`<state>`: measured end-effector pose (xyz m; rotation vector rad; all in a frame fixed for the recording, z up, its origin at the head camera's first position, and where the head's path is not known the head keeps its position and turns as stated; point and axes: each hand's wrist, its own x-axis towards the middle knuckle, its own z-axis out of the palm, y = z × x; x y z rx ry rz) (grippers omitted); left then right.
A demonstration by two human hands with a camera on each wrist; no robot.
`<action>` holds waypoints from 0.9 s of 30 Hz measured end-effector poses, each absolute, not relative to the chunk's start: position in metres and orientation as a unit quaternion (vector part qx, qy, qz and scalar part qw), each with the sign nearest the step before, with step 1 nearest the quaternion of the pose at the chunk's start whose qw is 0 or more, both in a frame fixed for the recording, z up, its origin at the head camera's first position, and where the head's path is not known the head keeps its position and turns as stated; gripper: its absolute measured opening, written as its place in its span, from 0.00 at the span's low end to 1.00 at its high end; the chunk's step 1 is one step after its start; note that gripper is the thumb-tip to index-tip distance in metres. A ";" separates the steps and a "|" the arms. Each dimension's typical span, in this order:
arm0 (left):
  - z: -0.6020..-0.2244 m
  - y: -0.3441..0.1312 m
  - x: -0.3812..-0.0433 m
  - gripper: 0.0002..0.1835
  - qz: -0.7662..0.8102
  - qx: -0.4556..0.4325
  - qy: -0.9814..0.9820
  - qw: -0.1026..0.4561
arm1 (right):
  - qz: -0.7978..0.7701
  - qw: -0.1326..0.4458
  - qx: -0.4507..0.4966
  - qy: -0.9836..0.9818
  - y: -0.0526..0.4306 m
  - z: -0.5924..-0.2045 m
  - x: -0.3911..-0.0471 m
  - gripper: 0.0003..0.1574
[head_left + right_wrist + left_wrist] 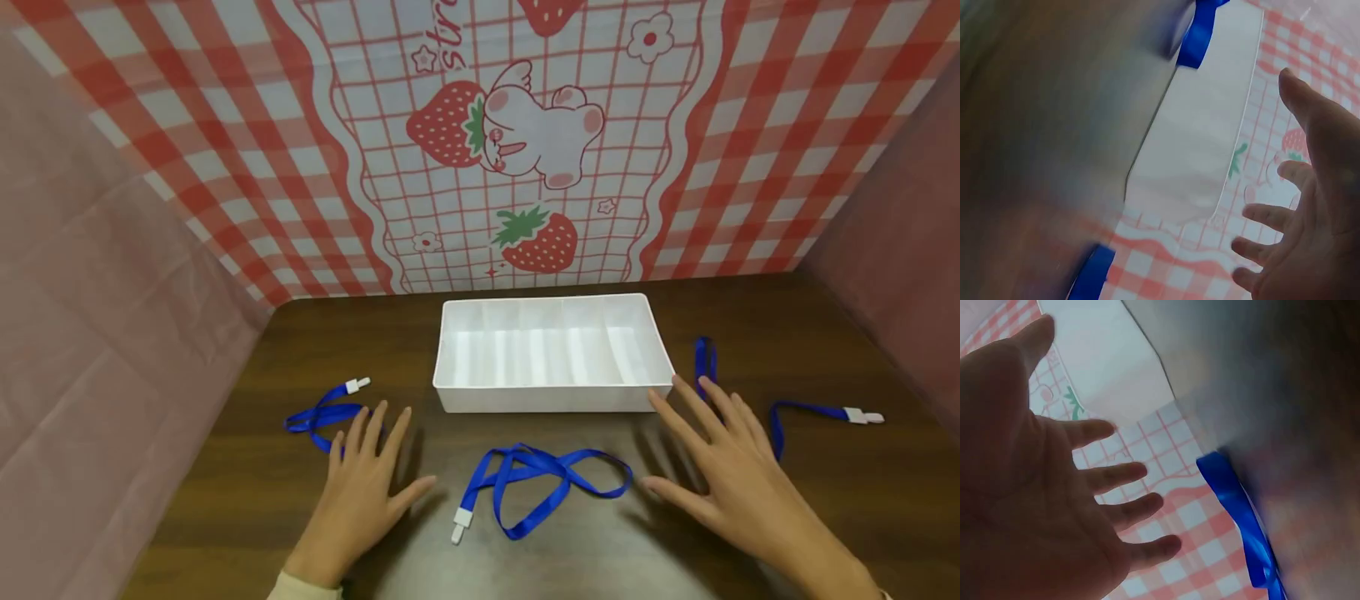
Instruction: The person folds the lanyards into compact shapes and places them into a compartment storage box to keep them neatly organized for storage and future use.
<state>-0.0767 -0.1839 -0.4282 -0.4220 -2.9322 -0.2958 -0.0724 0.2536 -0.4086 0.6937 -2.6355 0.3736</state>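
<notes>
My left hand (357, 492) hovers over the table with fingers spread, holding nothing. Just beyond its fingertips lies a blue lanyard (326, 414) with a white clip, partly hidden by the hand. My right hand (738, 475) is likewise spread and holds nothing; its fingertips overlap the right front corner of the white tray (555, 400) in the head view. Between both hands a second blue lanyard (536, 471) lies in loose loops, its white clip toward me. Further blue ribbon shows beyond the right fingers (705, 358), and to their right a lanyard (813, 410) ends in a white clip.
The white tray has several side-by-side compartments and stands at the back middle of the dark wooden table (360, 333). Behind it hangs a red-and-white checked cloth (540, 117) with strawberries. Pink cloth (112, 333) closes off the left side, and more hangs at right.
</notes>
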 end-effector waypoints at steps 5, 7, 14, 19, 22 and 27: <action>-0.426 -0.174 -0.072 0.35 -0.093 -0.184 -0.975 0.079 | 0.164 0.171 0.262 -0.936 0.242 -0.406 -0.068 0.56; -0.424 -0.169 -0.069 0.29 -0.101 -0.212 -0.968 0.087 | 0.159 0.177 0.273 -0.932 0.239 -0.408 -0.067 0.54; -0.418 -0.147 -0.057 0.18 -0.129 -0.273 -0.953 0.022 | 0.139 0.202 0.323 -0.914 0.230 -0.415 -0.066 0.42; -0.421 -0.131 -0.054 0.22 -0.115 -0.273 -0.955 -0.008 | 0.132 0.176 0.349 -0.911 0.220 -0.415 -0.066 0.39; -0.423 -0.125 -0.052 0.20 -0.097 -0.276 -0.956 0.000 | 0.132 0.159 0.364 -0.908 0.213 -0.414 -0.065 0.38; -0.426 -0.122 -0.049 0.13 -0.117 -0.283 -0.952 0.002 | 0.131 0.158 0.397 -0.894 0.201 -0.414 -0.065 0.34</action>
